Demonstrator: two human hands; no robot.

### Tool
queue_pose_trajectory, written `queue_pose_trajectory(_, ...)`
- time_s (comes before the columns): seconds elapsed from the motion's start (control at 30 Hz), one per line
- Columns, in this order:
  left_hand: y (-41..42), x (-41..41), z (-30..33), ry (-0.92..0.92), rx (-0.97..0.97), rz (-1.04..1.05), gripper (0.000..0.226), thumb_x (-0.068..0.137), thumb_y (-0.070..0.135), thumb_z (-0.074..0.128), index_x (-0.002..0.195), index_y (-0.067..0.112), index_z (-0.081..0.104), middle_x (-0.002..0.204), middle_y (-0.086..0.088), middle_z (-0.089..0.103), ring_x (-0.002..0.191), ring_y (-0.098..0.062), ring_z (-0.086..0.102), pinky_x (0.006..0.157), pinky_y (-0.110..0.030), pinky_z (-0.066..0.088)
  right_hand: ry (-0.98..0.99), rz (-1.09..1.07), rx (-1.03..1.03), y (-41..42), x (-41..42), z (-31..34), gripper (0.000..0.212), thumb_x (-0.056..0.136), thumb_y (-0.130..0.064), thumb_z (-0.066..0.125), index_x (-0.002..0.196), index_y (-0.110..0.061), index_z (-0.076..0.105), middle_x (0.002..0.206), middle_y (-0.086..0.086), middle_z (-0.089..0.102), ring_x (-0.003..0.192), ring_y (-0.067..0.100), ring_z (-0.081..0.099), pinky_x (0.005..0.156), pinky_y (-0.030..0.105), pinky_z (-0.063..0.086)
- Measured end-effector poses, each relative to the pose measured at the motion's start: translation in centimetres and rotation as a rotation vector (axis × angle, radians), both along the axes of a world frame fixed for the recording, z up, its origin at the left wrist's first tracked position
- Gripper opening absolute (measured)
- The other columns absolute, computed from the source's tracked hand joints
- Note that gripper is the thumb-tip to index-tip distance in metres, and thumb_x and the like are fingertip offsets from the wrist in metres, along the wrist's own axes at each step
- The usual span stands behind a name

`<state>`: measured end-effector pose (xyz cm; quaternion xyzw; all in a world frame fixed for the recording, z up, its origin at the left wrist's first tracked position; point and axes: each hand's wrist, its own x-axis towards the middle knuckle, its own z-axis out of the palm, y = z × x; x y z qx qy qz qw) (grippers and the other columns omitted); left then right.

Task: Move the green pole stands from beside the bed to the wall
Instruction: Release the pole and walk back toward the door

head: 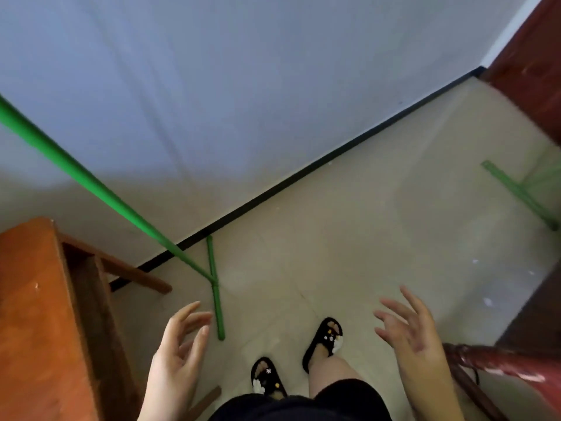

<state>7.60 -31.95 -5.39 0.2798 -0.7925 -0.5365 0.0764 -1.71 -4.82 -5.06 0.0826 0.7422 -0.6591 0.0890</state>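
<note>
Both hands nearest the lens, empty. Left hand [179, 354] palm turned inward, fingers loosely spread and slightly curled, gripping nothing; right hand [413, 335] same, fingers fanned open and pointing forward, nothing in it. Wrists raised at about waist level, forearms coming up from the bottom edge, one either side of the person's black slippers [323, 341]. Pose reads as hands free of any load, or ready to reach; cannot tell which. Near green pole stand [214, 281] stands by the white wall [243, 86]: its T-shaped foot bar lies flat on the beige tiled floor [364, 238], far end up against the black skirting [303, 171], near end pointing toward the left hand, close but not touching. Its long pole rises steeply up-left past the camera, top out of view. Probably set with the foot square to the wall so the stand stays upright close in. Second green pole stand [522, 196] at far right, blurred, its foot bar on the floor well apart from the first and a little off the skirting; whether it sits in its final spot is unclear. Orange wooden furniture [36, 314] at left, dark red wooden frame [498, 363] lower right, likely the bed. Judgement: first stand looks delivered, second may need bringing closer.
</note>
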Motion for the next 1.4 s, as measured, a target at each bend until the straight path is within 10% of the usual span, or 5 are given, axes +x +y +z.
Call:
queue_pose_trajectory(0.3,11.6,-14.1,-0.4,0.032,0.050,-0.222,0.045,0.086,0.009,0.052,0.099,0.051,0.047,0.097,0.006,0.067,0.095,-0.001,0.061,0.084,-0.014,0.050,0.009,-0.300,0.017,12.1,-5.1,-0.5,0.068,0.043,-0.081,0.063,0.106,-0.057,0.049,0.110,-0.008,0.062,0.101,0.013,0.062,0.086,0.029,0.050)
queue_pose_trajectory(0.53,23.6,-25.5,0.9,0.048,0.068,-0.409,0.041,0.086,0.009,0.050,0.102,0.046,0.045,0.101,0.003,0.065,0.096,-0.007,0.061,0.087,-0.027,0.045,0.025,-0.462,0.029,24.0,-11.0,-0.7,0.042,0.081,-0.012,0.056,0.117,-0.031,0.046,0.118,0.012,0.058,0.086,-0.001,0.063,0.071,0.011,0.050)
queue_pose_trajectory(0.7,28.7,-32.7,0.9,0.035,0.068,-0.487,0.038,0.086,0.011,0.049,0.103,0.045,0.046,0.100,0.001,0.065,0.097,-0.003,0.059,0.087,-0.032,0.047,-0.042,-0.589,-0.001,28.9,-15.4,-1.4,0.079,0.034,-0.079,0.068,0.105,-0.050,0.051,0.114,0.000,0.061,0.099,0.014,0.063,0.080,0.021,0.051)
queue_pose_trajectory(1.2,45.9,-65.8,2.0,0.049,0.091,-0.870,0.037,0.087,0.007,0.048,0.102,0.041,0.045,0.099,-0.002,0.065,0.094,-0.002,0.060,0.083,-0.032,0.049,0.054,-1.007,0.019,41.6,-38.6,-1.4,0.059,0.044,-0.081,0.060,0.098,-0.060,0.052,0.106,-0.006,0.061,0.087,0.003,0.065,0.076,0.024,0.053)
queue_pose_trajectory(1.4,54.3,-73.7,1.1,0.017,0.056,-0.960,0.039,0.086,0.007,0.049,0.101,0.043,0.046,0.099,-0.002,0.066,0.092,-0.010,0.063,0.087,-0.043,0.050,0.060,-1.141,-0.006,48.6,-44.2,-2.6,0.082,0.031,-0.088,0.059,0.101,-0.047,0.045,0.101,-0.007,0.061,0.077,-0.006,0.065,0.064,0.012,0.052)
